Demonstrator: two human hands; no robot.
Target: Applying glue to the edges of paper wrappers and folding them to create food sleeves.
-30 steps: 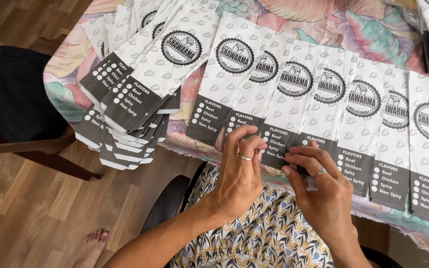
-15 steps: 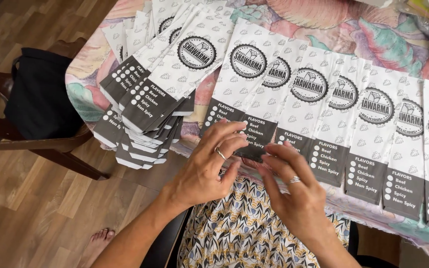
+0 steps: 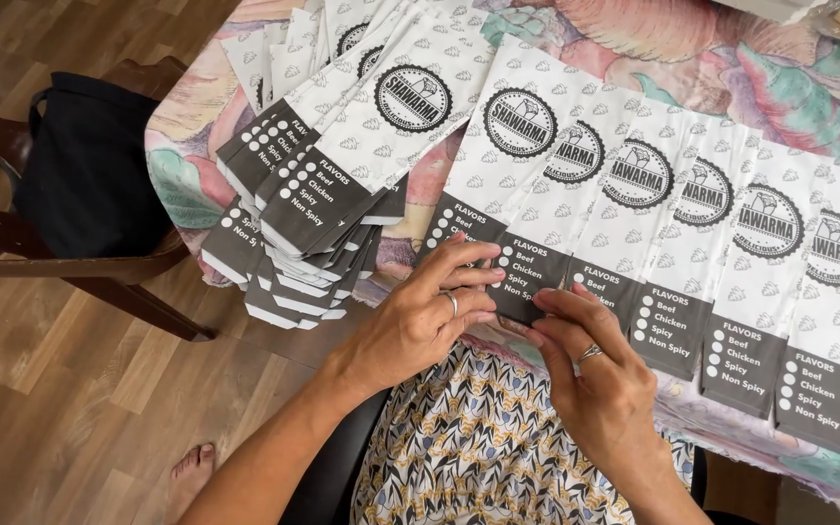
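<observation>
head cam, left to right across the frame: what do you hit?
Black bag on the wooden chair → fanned stack of paper bags → left hand → right hand, both at the dark end of one bag → overlapping row of paper bags on the flowered tablecloth.

The left hand point(image 3: 420, 316) covers part of the dark bottom flap of the first paper bag point(image 3: 498, 165) in the overlapped row point(image 3: 692, 243), and the right hand point(image 3: 595, 374) hides the near table edge under that flap. Each bag in the row hides a strip of its neighbour, and the last one is cut off by the picture's right edge. The fanned stack point(image 3: 332, 165) at the table's left corner is cut off at the top, and its lower bags show only as thin edges.
</observation>
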